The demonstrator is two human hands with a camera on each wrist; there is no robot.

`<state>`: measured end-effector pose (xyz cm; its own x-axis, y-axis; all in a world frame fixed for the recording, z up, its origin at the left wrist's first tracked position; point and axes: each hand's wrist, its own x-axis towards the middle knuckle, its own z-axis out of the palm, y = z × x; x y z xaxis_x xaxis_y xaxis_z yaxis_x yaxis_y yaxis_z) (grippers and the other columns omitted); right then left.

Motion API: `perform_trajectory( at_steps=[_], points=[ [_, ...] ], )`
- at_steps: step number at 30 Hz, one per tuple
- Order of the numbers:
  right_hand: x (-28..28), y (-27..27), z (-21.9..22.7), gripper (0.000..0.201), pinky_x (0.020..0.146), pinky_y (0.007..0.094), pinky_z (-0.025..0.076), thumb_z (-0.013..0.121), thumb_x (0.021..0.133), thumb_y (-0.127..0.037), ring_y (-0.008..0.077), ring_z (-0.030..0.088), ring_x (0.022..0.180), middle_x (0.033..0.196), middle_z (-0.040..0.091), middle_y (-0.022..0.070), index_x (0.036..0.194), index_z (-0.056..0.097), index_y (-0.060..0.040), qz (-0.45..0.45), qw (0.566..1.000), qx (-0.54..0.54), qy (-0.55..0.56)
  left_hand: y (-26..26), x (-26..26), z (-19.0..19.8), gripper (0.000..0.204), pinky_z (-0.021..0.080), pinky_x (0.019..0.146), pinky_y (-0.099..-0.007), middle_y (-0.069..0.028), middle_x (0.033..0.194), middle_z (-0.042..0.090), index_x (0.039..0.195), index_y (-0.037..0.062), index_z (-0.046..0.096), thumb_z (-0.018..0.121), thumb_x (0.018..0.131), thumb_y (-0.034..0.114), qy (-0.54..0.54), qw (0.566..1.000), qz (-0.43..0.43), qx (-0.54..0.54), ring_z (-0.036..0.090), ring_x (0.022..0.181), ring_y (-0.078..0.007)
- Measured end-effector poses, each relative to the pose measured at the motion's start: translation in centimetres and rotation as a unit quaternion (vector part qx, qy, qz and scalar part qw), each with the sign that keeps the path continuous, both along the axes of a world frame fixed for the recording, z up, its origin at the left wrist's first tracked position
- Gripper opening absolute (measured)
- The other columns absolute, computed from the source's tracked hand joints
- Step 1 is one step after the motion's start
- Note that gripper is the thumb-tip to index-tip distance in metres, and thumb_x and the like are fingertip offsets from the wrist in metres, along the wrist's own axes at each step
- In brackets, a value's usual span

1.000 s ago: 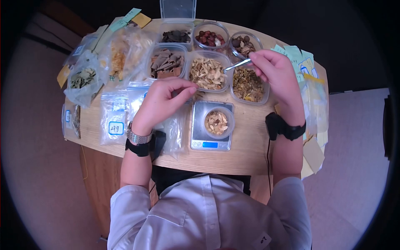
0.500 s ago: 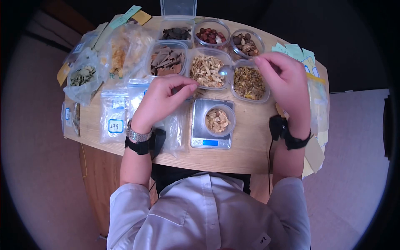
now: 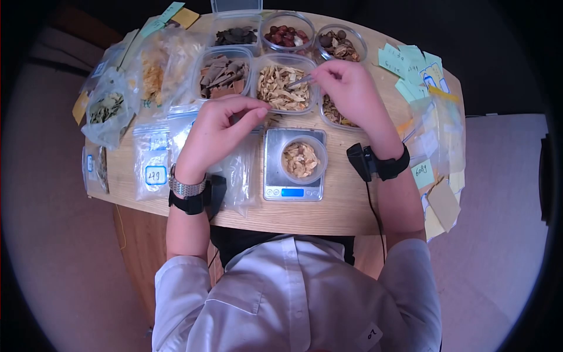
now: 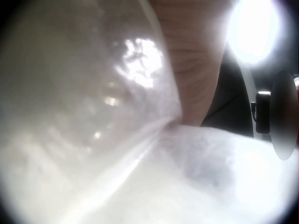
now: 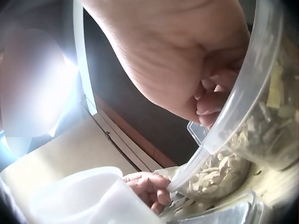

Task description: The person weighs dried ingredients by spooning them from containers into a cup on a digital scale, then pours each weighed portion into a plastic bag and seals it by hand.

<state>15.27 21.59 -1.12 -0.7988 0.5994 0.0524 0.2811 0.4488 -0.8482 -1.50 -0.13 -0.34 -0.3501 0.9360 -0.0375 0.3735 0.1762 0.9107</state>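
Note:
In the head view my right hand [image 3: 350, 89] pinches a thin metal spoon [image 3: 300, 82]. The spoon's lower end reaches into a clear plastic tub [image 3: 285, 58] of pale, dried slices [image 3: 281, 92]. My left hand [image 3: 220, 126] holds this tub's near-left rim with thumb and index fingertip; the right wrist view shows those left fingers [image 5: 149, 189] curled at the rim. Below the tub, a small round cup [image 3: 321, 157] with more slices stands on a digital scale [image 3: 293, 191]. Plastic bags fill much of the left wrist view.
Beside the tub stand containers of brown bark pieces [image 3: 223, 77] and yellowish-brown herbs [image 3: 337, 114], the latter partly under my right hand. Behind are black pieces [image 3: 236, 36], red dates [image 3: 286, 36] and brown pods [image 3: 340, 44]. Bags [image 3: 152, 155] lie left, paper notes [image 3: 410, 67] right.
My right hand has shifted left with the spoon, now over the pale slices. My left hand keeps to the tub's rim. The head view has shifted slightly.

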Motion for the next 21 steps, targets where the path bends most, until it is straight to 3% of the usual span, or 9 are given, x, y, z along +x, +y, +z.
perform_trajectory(
  at_steps=[2, 8, 17, 21],
  points=[
    [0.1, 0.6, 0.2, 0.028, 0.060, 0.0299, 0.048, 0.068, 0.098, -0.026, 0.0103, 0.060, 0.064, 0.072, 0.069, 0.0058, 0.097, 0.076, 0.0011, -0.039, 0.999, -0.033, 0.003, 0.0, 0.0, 0.0, 0.023, 0.053, 0.077, -0.0251, -0.0055, 0.097, 0.074, 0.114, -0.0011, 0.075, 0.067, 0.101, 0.016, 0.001, 1.000, 0.003, -0.003, 0.067, 0.087, -0.0102],
    [0.5, 1.9, 0.6, 0.030, 0.062, 0.0235, 0.045, 0.067, 0.100, -0.029, 0.0062, 0.056, 0.066, 0.072, 0.063, -0.0020, 0.095, 0.077, -0.0004, -0.032, 0.989, -0.143, 0.002, 0.0, 0.0, -0.5, 0.024, 0.053, 0.071, -0.0259, -0.0087, 0.095, 0.077, 0.109, -0.0004, 0.076, 0.072, 0.097, 0.019, 0.005, 1.000, 0.015, 0.024, 0.068, 0.079, -0.0113],
    [1.8, 2.2, 3.9, 0.025, 0.056, 0.0190, 0.038, 0.068, 0.100, -0.024, 0.0021, 0.048, 0.061, 0.069, 0.059, -0.0053, 0.095, 0.076, -0.0013, -0.021, 0.980, -0.193, 0.040, 0.0, 0.1, 0.1, 0.023, 0.053, 0.069, -0.0260, -0.0087, 0.094, 0.077, 0.108, -0.0005, 0.077, 0.072, 0.096, 0.019, 0.004, 0.999, 0.019, 0.029, 0.067, 0.075, -0.0111],
    [3.4, 1.3, 7.6, 0.022, 0.056, 0.0189, 0.037, 0.068, 0.099, -0.022, 0.0024, 0.047, 0.060, 0.068, 0.058, -0.0056, 0.095, 0.077, -0.0016, -0.006, 0.982, -0.181, 0.046, 0.0, 0.0, 0.5, 0.024, 0.051, 0.075, -0.0246, -0.0060, 0.094, 0.074, 0.112, -0.0016, 0.076, 0.069, 0.100, 0.017, 0.002, 1.000, 0.006, 0.001, 0.066, 0.084, -0.0094]
  ],
)
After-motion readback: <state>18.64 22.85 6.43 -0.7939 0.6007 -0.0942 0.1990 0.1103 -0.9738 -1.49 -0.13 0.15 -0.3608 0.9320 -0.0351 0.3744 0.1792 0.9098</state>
